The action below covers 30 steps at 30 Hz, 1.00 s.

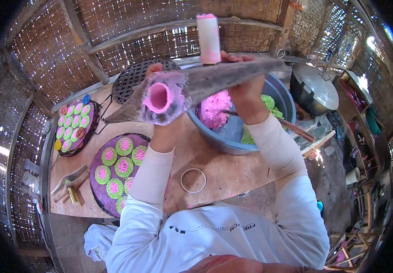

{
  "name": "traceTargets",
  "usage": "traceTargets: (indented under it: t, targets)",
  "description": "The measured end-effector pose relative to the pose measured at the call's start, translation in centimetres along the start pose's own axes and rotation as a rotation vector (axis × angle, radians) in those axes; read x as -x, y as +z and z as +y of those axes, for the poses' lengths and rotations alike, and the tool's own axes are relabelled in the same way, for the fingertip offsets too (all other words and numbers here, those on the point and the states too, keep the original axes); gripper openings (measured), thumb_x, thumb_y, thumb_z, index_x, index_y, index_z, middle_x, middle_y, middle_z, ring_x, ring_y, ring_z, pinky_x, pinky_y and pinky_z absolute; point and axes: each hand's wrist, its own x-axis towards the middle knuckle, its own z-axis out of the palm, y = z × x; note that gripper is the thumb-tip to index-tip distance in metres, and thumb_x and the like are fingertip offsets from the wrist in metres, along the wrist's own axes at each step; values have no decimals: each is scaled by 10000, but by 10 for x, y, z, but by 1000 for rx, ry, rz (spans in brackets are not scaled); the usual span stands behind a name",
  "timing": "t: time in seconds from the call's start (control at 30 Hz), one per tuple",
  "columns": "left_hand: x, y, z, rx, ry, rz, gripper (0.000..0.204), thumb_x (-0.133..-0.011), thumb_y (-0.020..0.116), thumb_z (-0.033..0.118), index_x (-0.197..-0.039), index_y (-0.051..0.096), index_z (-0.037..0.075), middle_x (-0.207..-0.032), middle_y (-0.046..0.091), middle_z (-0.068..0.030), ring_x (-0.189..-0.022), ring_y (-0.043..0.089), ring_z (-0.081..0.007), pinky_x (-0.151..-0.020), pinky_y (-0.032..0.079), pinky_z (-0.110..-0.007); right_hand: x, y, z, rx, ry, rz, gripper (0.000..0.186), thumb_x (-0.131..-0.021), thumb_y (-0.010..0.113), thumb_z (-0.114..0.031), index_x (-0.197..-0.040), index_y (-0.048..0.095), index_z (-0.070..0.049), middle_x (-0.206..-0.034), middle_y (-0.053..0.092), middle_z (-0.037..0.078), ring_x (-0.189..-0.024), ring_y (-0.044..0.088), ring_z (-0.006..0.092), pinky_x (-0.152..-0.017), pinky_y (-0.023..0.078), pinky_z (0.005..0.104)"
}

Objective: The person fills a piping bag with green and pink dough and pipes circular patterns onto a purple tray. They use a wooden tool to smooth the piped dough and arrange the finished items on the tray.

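Both my hands are raised over the table, closed around a long, rough wooden press. A hollow pink-smeared tube opens toward me near its left part. Behind the plank a white cylinder rises, with pink dough on its top and base; whether it is joined to the plank I cannot tell. My left hand grips the press around the tube, partly hidden by it. Toward the plank's right part, my right hand wraps it, fingertips showing over the far edge.
A grey-blue basin holds pink dough, green dough and a wooden-handled tool. Round trays carry green-and-pink pieces. On the table are a ring and a forked wooden piece. A lidded pot stands right.
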Motion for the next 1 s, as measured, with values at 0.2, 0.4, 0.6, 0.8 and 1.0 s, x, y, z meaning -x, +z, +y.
traceTargets:
  t: [0.2,0.4,0.6,0.8,1.0]
  targets:
    - [5,-57,-8,-391,87,272,384,-783,599,9,-1152,496,39,-1117,550,-77,-1037,517,-208,-907,408,-327,-4,-42,13,1007,352,-546,288,-879,508,-326,-924,575,-50,-1038,596,139,-910,599,253,-839,454,414]
    - [-21,-110,8,-754,393,190,296,-784,621,61,-1060,519,31,-1034,561,-80,-943,540,-207,-855,419,-326,-2,-160,5,2681,210,-882,136,-752,556,-154,-767,659,-67,-779,659,139,-725,655,296,-611,519,401]
    - [-21,-116,10,-532,95,259,209,-771,646,119,-909,508,43,-859,536,-63,-755,527,-169,-691,421,-300,8,-116,-16,2754,53,-1048,137,-736,538,-142,-745,660,-82,-709,657,120,-644,659,261,-530,506,405]
    - [-15,-132,10,-949,-82,54,199,-751,668,167,-800,509,59,-741,509,-56,-633,509,-178,-594,403,-313,46,28,-75,2669,-15,-935,180,-834,512,-265,-885,634,-143,-682,618,96,-654,610,299,-552,464,413]
    - [-11,-82,24,-1203,-67,-153,248,-682,691,238,-698,500,80,-707,459,-74,-704,502,-272,-663,360,-407,73,66,-74,2397,-268,-1003,196,-813,504,-229,-945,646,-199,-669,622,102,-592,614,281,-490,454,432]
